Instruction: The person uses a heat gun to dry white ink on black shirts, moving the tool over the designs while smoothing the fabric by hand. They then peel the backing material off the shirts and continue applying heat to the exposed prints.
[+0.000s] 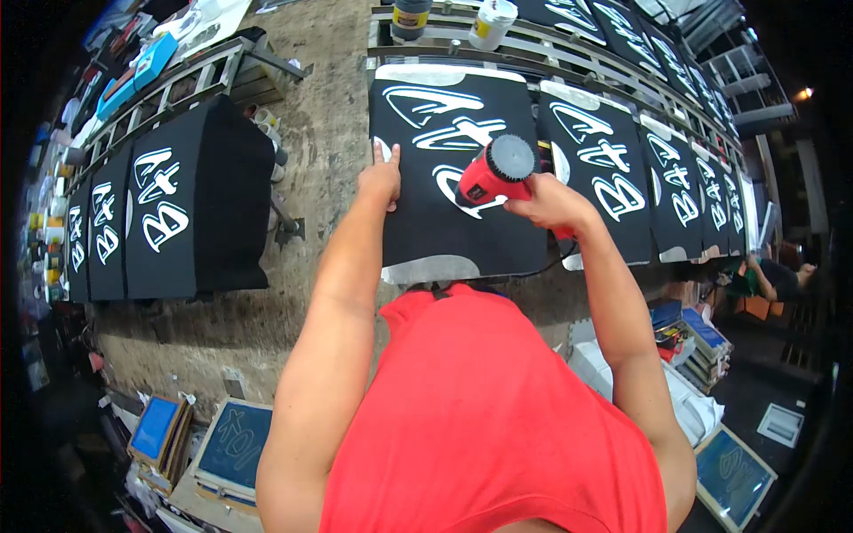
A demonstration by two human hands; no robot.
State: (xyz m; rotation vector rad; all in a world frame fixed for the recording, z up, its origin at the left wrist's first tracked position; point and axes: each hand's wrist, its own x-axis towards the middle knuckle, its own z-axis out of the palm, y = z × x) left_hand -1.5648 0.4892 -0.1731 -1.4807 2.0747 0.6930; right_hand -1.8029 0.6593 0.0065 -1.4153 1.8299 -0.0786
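Note:
My right hand (553, 206) is wrapped round the handle of a red heat gun (487, 185) with a grey ridged rear end. The gun hangs over a black fabric panel (418, 226) printed with large white outlined lettering, and hides part of the print. On the panel's left edge rests my left hand (382, 180), its fingers stretched out and nothing held in them. Pale board shows past the panel's top and bottom edges. To the right, another black printed panel (591, 147) lies close by in the same row.
Further black panels (164, 209) lie on a rack at left. Two tubs stand at the far edge, one a white tub (493, 22). Framed screens (233, 449) sit low left, another screen (734, 475) low right. A person (771, 277) is at far right.

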